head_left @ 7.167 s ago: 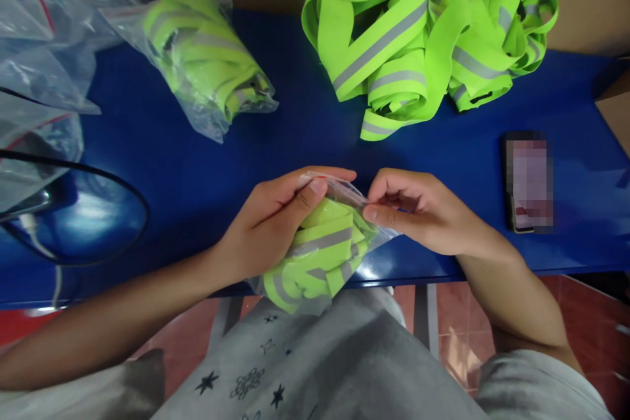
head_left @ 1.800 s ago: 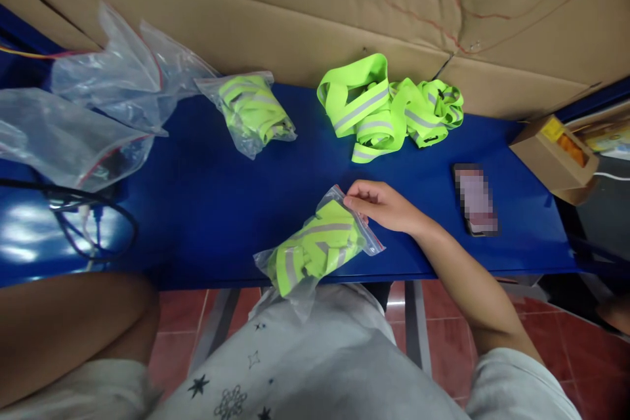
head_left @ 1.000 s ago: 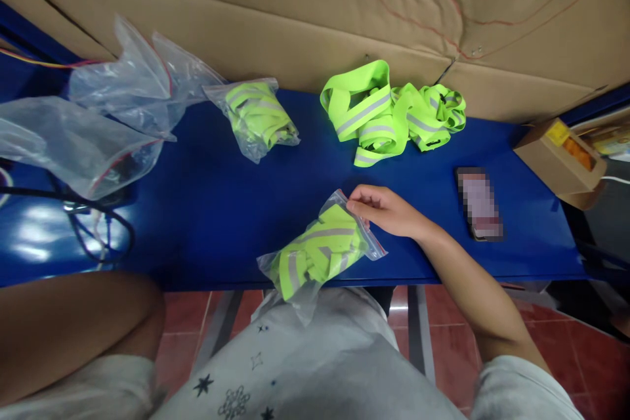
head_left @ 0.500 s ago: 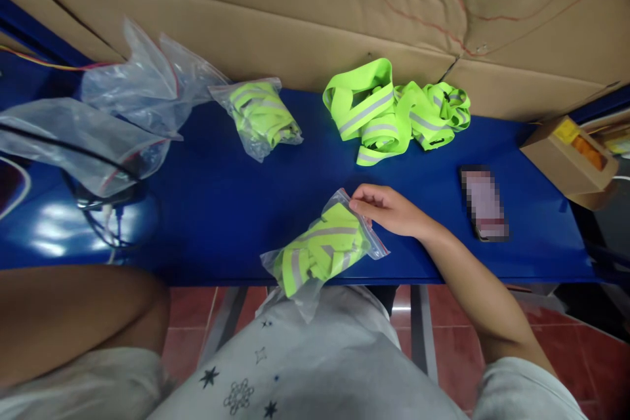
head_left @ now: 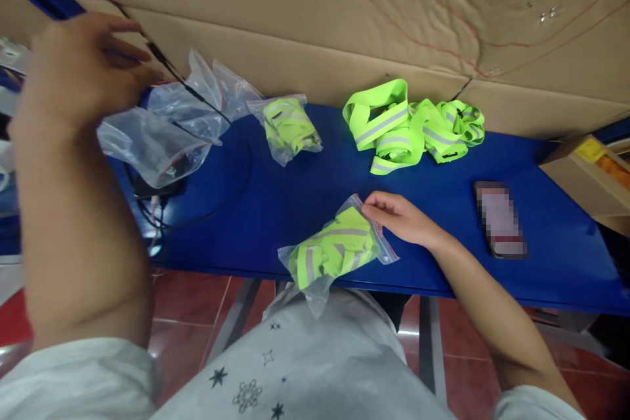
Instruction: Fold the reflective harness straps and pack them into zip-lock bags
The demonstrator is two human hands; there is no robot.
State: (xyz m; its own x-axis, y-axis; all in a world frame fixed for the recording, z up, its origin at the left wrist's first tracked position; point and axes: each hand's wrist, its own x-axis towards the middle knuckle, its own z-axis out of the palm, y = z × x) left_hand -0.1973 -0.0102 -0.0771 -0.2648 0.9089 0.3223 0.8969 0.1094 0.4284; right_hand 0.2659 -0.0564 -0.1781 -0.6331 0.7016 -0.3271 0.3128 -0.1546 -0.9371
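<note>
My right hand [head_left: 401,218] is closed on the top edge of a clear zip-lock bag [head_left: 339,246], thumb and fingers pinching near the red-lined seal. Inside it are folded neon yellow-green reflective straps with grey stripes. The bag lies tilted at the table's front edge. My left hand [head_left: 93,69] is raised at the far left, its fingers stretched and apart. A black cable [head_left: 167,64] runs beside those fingertips; I cannot tell whether they touch it. Beyond and right of that hand lie loose, clear zip-lock bags [head_left: 157,144].
Another bag of straps [head_left: 290,126] lies at mid-table. Loose reflective straps [head_left: 388,125] are heaped against the cardboard backing [head_left: 295,59]. A phone [head_left: 499,220] and a cardboard box [head_left: 585,177] are on the right of the blue table [head_left: 236,236]. Cables and a dark device [head_left: 157,187] sit left.
My left hand has come into view, raised at the left. The black cable has shifted up and right. The view has turned slightly; my right hand keeps its pinch on the bag.
</note>
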